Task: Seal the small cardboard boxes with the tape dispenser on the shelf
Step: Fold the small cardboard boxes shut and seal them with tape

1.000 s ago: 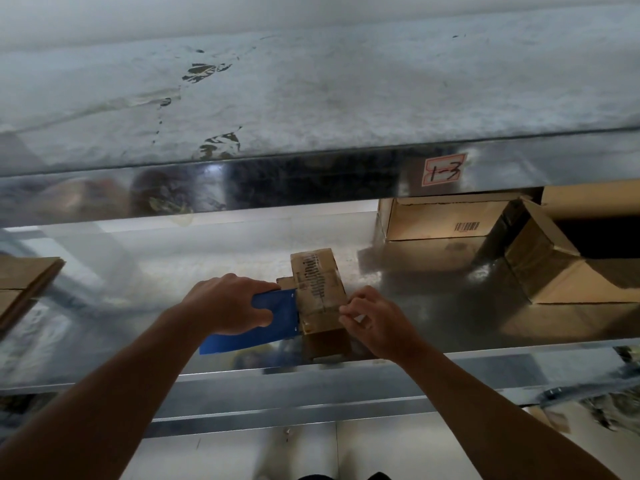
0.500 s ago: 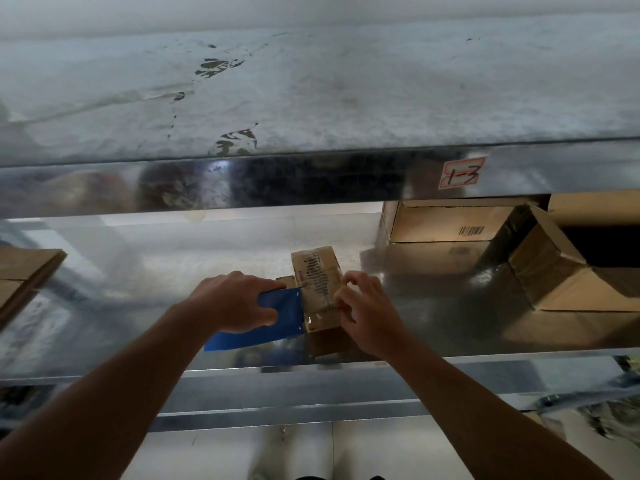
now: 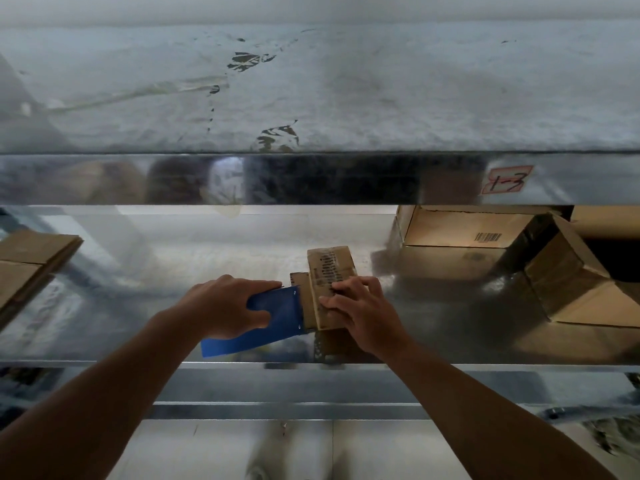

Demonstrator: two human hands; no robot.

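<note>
The small box (image 3: 330,271) sat near the front edge of the shiny metal shelf (image 3: 173,271), its long side pointing away from you. The blue tape dispenser (image 3: 277,313) touched its left side. Your left hand (image 3: 221,310) had its fingers curled round the dispenser's handle. Your right hand (image 3: 363,313) had bent fingers and thumb clamped over the box's near end.

The box looked light and thin-walled, so I judged it would slide on the slick metal and dent under a hard squeeze. You would do best to hold it by the near end and sides, clear of the seam.

Room was tight. An upper shelf (image 3: 346,98) hung low overhead, bigger boxes (image 3: 450,230) stood well apart at the right, and flat cardboard (image 3: 27,258) lay at the left.
</note>
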